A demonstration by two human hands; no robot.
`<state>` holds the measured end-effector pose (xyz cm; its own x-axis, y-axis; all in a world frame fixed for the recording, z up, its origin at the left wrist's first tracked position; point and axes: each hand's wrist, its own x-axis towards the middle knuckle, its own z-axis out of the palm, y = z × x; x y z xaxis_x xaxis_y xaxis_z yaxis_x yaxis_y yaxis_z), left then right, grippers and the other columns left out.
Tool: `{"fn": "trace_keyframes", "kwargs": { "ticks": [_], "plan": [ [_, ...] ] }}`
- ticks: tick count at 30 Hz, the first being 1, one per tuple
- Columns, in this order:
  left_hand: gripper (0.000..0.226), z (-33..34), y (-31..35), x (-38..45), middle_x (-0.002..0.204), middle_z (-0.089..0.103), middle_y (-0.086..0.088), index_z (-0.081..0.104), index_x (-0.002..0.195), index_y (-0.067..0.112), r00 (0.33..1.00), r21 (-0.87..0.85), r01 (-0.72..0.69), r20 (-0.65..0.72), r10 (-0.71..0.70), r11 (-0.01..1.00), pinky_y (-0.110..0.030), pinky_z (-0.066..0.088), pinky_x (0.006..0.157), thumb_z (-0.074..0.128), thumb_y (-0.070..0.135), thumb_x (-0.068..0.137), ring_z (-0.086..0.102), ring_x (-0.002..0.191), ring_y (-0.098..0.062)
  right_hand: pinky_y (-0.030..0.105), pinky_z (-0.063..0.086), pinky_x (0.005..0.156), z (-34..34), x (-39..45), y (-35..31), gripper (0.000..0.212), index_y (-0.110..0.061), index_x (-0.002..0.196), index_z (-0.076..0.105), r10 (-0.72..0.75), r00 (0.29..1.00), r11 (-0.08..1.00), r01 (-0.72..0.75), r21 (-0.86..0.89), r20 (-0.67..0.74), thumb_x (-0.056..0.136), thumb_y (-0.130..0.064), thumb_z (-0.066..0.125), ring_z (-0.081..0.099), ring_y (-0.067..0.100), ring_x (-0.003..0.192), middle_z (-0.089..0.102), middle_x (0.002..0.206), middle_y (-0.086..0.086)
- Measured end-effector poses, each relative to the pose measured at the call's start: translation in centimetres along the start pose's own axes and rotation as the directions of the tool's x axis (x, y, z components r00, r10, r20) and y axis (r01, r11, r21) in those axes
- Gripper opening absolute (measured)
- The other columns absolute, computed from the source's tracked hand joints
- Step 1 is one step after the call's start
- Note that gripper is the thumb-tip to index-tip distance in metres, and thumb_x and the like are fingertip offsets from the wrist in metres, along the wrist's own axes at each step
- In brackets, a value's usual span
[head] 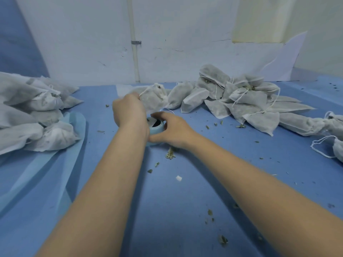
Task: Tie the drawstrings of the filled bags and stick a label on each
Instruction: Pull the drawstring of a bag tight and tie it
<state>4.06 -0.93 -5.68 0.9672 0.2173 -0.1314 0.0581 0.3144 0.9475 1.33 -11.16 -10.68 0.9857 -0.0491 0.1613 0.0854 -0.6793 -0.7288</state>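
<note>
The left hand (128, 108) reaches forward and pinches a bag (154, 100) at its gathered neck, fingers curled over the drawstring (146, 90). The bag sits at the far centre of the table (185, 210), just beyond a small blue dispenser (156, 127), which appears to be a tape or label holder. The right hand (170, 129) wraps the dispenser, thumb over the top and fingers curled round its side. What the fingertips touch on the far side cannot be determined.

The untied pile (241, 97) lies to the right of the held bag, with loose strings trailing. A second pile (33, 117) lies at the far left on a light blue sheet (74, 145). Whether those bags carry labels cannot be told.

Risks from this position:

1. Spill. The bag neck looks only partly cinched, and dried herb shows at the mouth. Lifting by 1 string before the knot is set could tip out filling. Loose herb bits (170, 154) already lie on the table.
2. Label contamination. Herb dust on the table or fingers could weaken adhesion if the label touches either before the bag.
3. Snagging. The bag's string loop runs close to the dispenser and could catch on it as the bag is drawn back.
4. Dispenser shift. Pulling a label 1-handed may drag the light dispenser instead of freeing the label.
</note>
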Motion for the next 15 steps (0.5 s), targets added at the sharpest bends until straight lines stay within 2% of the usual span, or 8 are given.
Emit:
{"fn": "trace_keyframes", "kwargs": {
  "ticks": [2,4,6,7,9,11,13,15],
  "plan": [
    [0.026,0.3,-0.5,0.0,0.095,0.064,-0.007,0.061,0.108,0.003,1.000,-0.004,-0.002,0.026,0.002,1.000,-0.022,0.047,0.056,0.050,0.007,0.085,0.061,0.076,-0.023,0.030,0.046,0.090,0.7,0.3,-0.2,0.064,-0.017,0.127,0.053,-0.002,0.999,0.999,0.000,-0.041,-0.041,0.070,-0.032,0.078,0.055,0.016,0.109,0.057,0.122,0.001],
    [0.032,0.5,-1.1,-0.1,0.110,0.065,-0.014,0.059,0.115,0.002,0.999,0.031,-0.010,0.034,0.009,0.999,-0.036,0.054,0.077,0.050,0.008,0.085,0.065,0.093,-0.029,0.042,0.048,0.092,1.3,0.3,-0.5,0.065,-0.013,0.122,0.052,0.019,0.996,0.999,-0.023,-0.038,-0.086,0.067,-0.037,0.078,0.056,0.023,0.108,0.057,0.119,0.006],
    [0.033,0.5,-1.5,-0.2,0.113,0.064,-0.015,0.056,0.117,0.003,0.999,0.082,-0.030,0.023,0.028,0.996,-0.042,0.053,0.088,0.050,0.010,0.086,0.064,0.098,-0.030,0.045,0.047,0.093,1.6,0.1,-0.7,0.067,-0.012,0.123,0.050,0.034,0.992,0.999,-0.034,0.006,-0.120,0.067,-0.036,0.079,0.056,0.025,0.110,0.056,0.120,0.006],
    [0.032,0.6,-1.6,-0.2,0.113,0.064,-0.014,0.055,0.117,0.003,0.999,0.090,-0.040,0.017,0.039,0.995,-0.043,0.052,0.089,0.050,0.010,0.086,0.063,0.098,-0.030,0.042,0.048,0.091,1.4,0.0,-0.6,0.066,-0.012,0.122,0.050,0.033,0.992,0.999,-0.028,0.045,-0.121,0.067,-0.033,0.080,0.056,0.023,0.109,0.058,0.118,0.004],
    [0.030,0.5,-1.8,-0.1,0.111,0.063,-0.012,0.054,0.116,0.004,0.998,0.092,-0.055,0.009,0.054,0.994,-0.040,0.051,0.086,0.050,0.010,0.087,0.062,0.095,-0.028,0.026,0.048,0.080,0.7,-0.5,-0.3,0.063,-0.016,0.119,0.049,0.029,0.997,0.993,-0.020,0.116,-0.073,0.068,-0.029,0.084,0.058,0.011,0.097,0.059,0.107,-0.008],
    [0.028,0.5,-2.0,0.2,0.107,0.062,-0.010,0.053,0.114,0.005,0.998,0.094,-0.064,0.001,0.064,0.994,-0.037,0.050,0.080,0.050,0.011,0.087,0.059,0.089,-0.025,0.020,0.048,0.076,-0.3,-1.2,0.3,0.067,-0.018,0.126,0.049,0.053,0.999,0.987,-0.053,0.154,0.006,0.070,-0.028,0.085,0.059,0.005,0.085,0.060,0.105,-0.013],
    [0.023,0.5,-2.1,0.2,0.097,0.057,-0.005,0.051,0.111,0.009,0.997,0.089,-0.075,-0.007,0.076,0.993,-0.032,0.046,0.070,0.049,0.011,0.088,0.054,0.082,-0.022,0.029,0.052,0.089,-1.2,-1.6,1.2,0.070,-0.012,0.138,0.047,0.079,0.997,0.975,-0.082,0.206,0.024,0.076,-0.017,0.080,0.065,0.014,0.092,0.064,0.115,-0.006],
    [0.018,0.6,-2.2,0.2,0.094,0.053,-0.001,0.049,0.106,0.013,0.996,0.091,-0.084,-0.017,0.086,0.992,-0.027,0.041,0.064,0.049,0.011,0.089,0.052,0.079,-0.020,0.031,0.047,0.099,-1.7,-1.9,1.7,0.060,-0.009,0.136,0.052,0.061,0.998,0.975,-0.059,0.214,0.000,0.080,-0.009,0.074,0.066,0.016,0.101,0.067,0.118,-0.001]
  ]
}}
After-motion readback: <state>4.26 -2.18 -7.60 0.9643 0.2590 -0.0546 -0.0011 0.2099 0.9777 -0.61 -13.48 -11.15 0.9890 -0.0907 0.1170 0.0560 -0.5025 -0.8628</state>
